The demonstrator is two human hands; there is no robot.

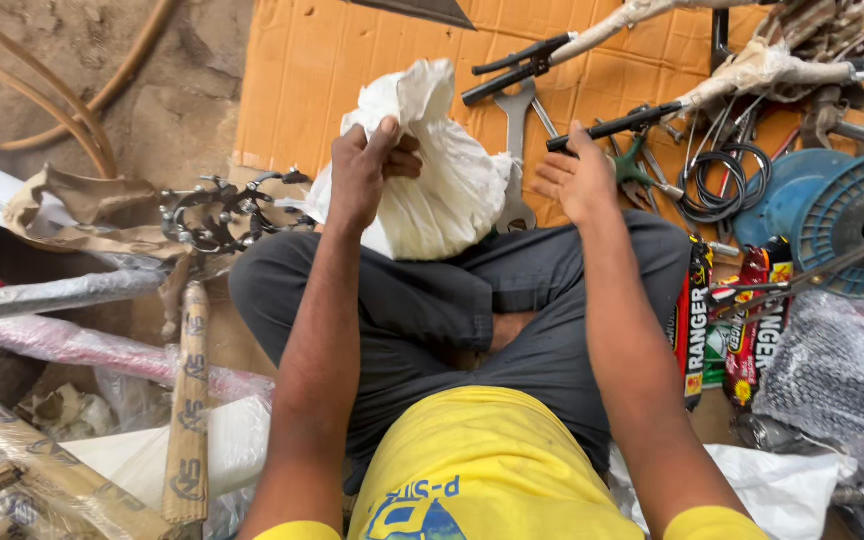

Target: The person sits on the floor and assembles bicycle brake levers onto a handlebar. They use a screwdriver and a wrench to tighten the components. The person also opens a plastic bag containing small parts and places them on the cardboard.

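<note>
I am wearing a bright yellow short-sleeved shirt (482, 460) with a blue printed design on the front, its sleeves ending high on my bare arms. I am also wearing dark grey trousers (472, 300). My left hand (364, 170) and right hand (580, 178) are going ungloved, wrists unadorned.

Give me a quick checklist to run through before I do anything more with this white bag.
1. Left hand grips the white bag at its top: ok.
2. Right hand free and open beside the bag: ok.
3. Bag resting on the lap, supported: ok.
4. What is inside the bag: cannot tell.
5. Spanner on the cardboard within reach: ok.
6. Space around the knees uncluttered: not ok; wrapped parts and tools crowd both sides.
</note>
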